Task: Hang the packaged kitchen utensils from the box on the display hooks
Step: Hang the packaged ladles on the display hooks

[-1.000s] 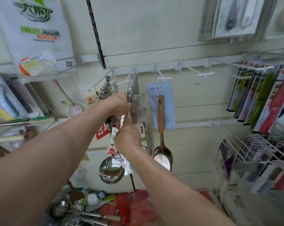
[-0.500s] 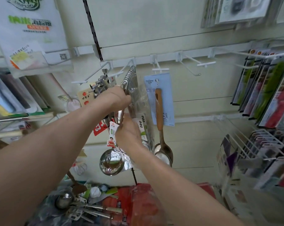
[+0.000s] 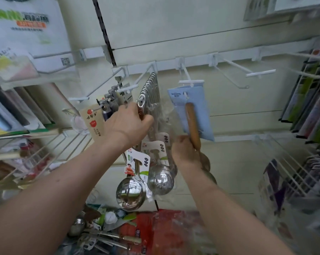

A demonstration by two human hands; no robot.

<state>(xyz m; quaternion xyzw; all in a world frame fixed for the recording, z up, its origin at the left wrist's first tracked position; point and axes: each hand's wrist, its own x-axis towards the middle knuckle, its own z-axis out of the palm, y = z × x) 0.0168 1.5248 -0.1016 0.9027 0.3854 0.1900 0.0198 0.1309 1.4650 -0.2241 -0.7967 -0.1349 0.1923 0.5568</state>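
Non-task items, placed from the left hand's [image 3: 128, 124] grip:
- Pale panelled wall [image 3: 174, 24], behind.
- Black slotted upright [image 3: 102, 28], above.
- White printed bag [image 3: 26, 30] with green lettering and a QR code, up-left.
- Wire basket [image 3: 50, 144], left and lower.
- Flat coloured packs [image 3: 310, 100] in a row, far right.
- White wire rack [image 3: 291, 172], below the packs.

Blue card [image 3: 199, 100]: a small white brand word beginning "Sh" is printed at the top left; the rest cannot be read.
Kraft card [image 3: 92, 124]: vertical Chinese characters are printed, with what looks like "304" in a red badge.
Bag [image 3: 26, 39]: green and orange lettering is blurred; a QR code [image 3: 65, 61] is printed.
Ladle tags [image 3: 144, 159]: print too small.
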